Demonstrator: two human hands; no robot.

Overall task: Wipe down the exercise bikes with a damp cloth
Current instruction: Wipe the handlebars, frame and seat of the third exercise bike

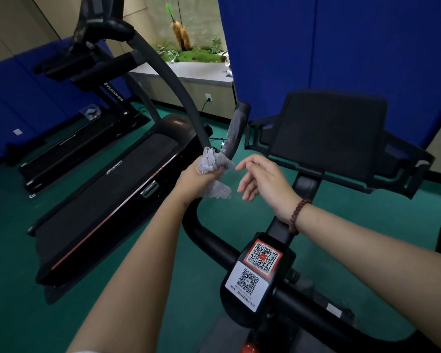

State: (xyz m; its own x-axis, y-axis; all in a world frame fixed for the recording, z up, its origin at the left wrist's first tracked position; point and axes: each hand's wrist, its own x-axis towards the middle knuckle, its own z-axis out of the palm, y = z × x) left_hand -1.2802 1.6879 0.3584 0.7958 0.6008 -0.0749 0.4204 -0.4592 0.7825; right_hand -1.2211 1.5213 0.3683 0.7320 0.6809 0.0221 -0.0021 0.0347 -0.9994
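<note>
Seen from the head camera, the left hand [199, 178] grips a bunched grey cloth [213, 163] wrapped round the base of the worn handlebar grip [236, 131] on the exercise bike [306, 186]. The right hand [262, 179], with a bead bracelet [299, 216] at the wrist, hovers just beside the cloth, fingers loose and holding nothing. The bike's black console tray [329, 133] stands behind it, and QR stickers [262, 257] sit on the stem below. A treadmill [107, 200] lies to the left, its curved upright [181, 93] crossing close behind the cloth.

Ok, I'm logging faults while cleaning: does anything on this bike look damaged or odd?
Yes: the upright black handlebar grip above the crumpled grey cloth in the left hand looks odd, its surface patchy grey, unlike the smooth black tube below. Whether that is wear or dust, I cannot tell.
</note>
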